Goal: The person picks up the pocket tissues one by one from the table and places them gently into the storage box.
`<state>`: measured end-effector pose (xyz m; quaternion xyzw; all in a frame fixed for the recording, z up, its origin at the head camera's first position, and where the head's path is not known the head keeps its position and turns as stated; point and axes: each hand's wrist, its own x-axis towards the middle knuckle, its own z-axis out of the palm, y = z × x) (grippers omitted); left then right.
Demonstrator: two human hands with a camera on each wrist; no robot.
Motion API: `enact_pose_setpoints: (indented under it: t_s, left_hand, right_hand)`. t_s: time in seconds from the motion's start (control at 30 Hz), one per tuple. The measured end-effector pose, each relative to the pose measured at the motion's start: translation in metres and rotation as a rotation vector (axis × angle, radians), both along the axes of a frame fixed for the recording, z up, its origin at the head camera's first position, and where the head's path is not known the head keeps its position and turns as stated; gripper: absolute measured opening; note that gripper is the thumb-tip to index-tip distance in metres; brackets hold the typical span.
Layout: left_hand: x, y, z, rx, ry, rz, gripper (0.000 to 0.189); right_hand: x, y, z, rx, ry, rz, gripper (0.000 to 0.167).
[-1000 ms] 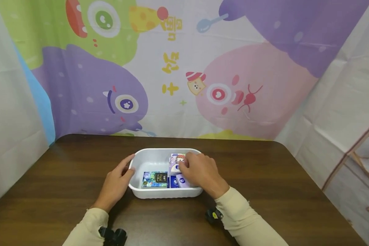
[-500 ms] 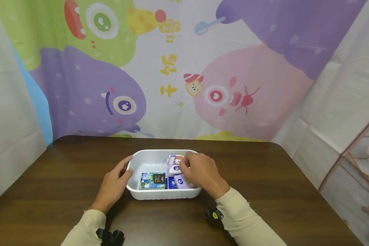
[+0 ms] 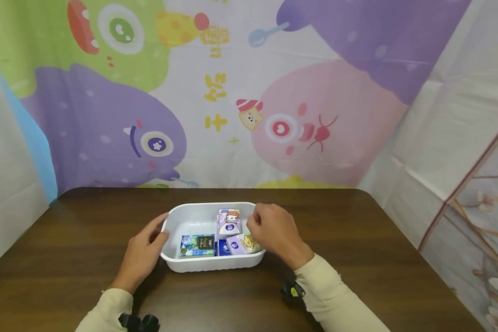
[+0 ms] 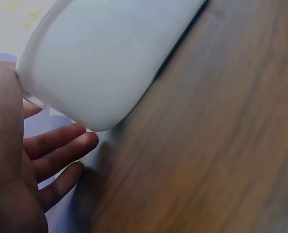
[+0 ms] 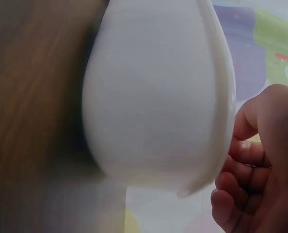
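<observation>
A white plastic tub [image 3: 209,264] sits on the brown table. Inside it lie a blue-green patterned packet [image 3: 197,246] with a black label, an upright-lying lilac tissue pack [image 3: 229,223], and another lilac tissue pack [image 3: 240,244] with a yellow cartoon face, tilted over a dark blue one [image 3: 223,248]. My left hand [image 3: 139,253] holds the tub's left rim, thumb at the edge; its other fingers hang clear of the wall in the left wrist view. My right hand [image 3: 275,233] is at the right rim with fingers curled [image 5: 231,187]; rim and knuckles hide the thumb tip, so I cannot tell whether it pinches anything.
The dark wooden table [image 3: 216,304] reaches back to a cartoon-printed curtain [image 3: 216,161]. Pale fabric walls [image 3: 431,152] stand at both sides. A small black camera [image 3: 139,323] is strapped to the left wrist and another [image 3: 292,292] to the right.
My right hand has drawn away from the lilac packs to the right rim, uncovering the tilted pack's yellow face. The head view has swung slightly right. My left hand stays on the rim.
</observation>
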<state>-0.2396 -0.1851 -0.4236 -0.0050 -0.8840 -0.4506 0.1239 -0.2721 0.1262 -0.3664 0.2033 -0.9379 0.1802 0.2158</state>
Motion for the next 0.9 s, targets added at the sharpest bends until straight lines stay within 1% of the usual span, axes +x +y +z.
enact_pose_setpoints:
  t_s: [0.13,0.27,0.4,0.53,0.63,0.7,0.8,0.9]
  left_hand:
    - [0.001,-0.002,-0.002,-0.020,0.054,0.041,0.045]
    - [0.001,-0.005,-0.003,-0.020,0.085,0.091,0.043]
    - [0.002,-0.009,-0.004,0.009,0.103,0.147,0.042]
    - [0.002,-0.015,-0.002,0.014,0.092,0.168,0.043]
    - [0.003,-0.022,0.001,-0.021,0.054,0.166,0.044]
    - [0.002,-0.028,0.004,-0.063,0.025,0.151,0.045]
    - [0.001,-0.036,0.010,-0.148,-0.013,0.111,0.046]
    - [-0.002,-0.043,0.017,-0.254,-0.045,0.061,0.047]
  right_hand:
    - [-0.001,0.008,-0.003,-0.017,0.036,-0.035,0.028]
    - [-0.002,0.016,-0.005,-0.017,0.029,-0.063,0.028]
    - [-0.005,0.022,-0.007,-0.009,0.005,-0.073,0.027]
    - [-0.011,0.028,-0.012,-0.003,-0.023,-0.087,0.029]
    - [-0.015,0.031,-0.017,0.002,-0.063,-0.097,0.028]
    - [-0.017,0.033,-0.020,0.011,-0.100,-0.100,0.025]
    - [-0.020,0.035,-0.023,0.045,-0.173,-0.099,0.021]
    - [-0.023,0.037,-0.025,0.091,-0.228,-0.088,0.015]
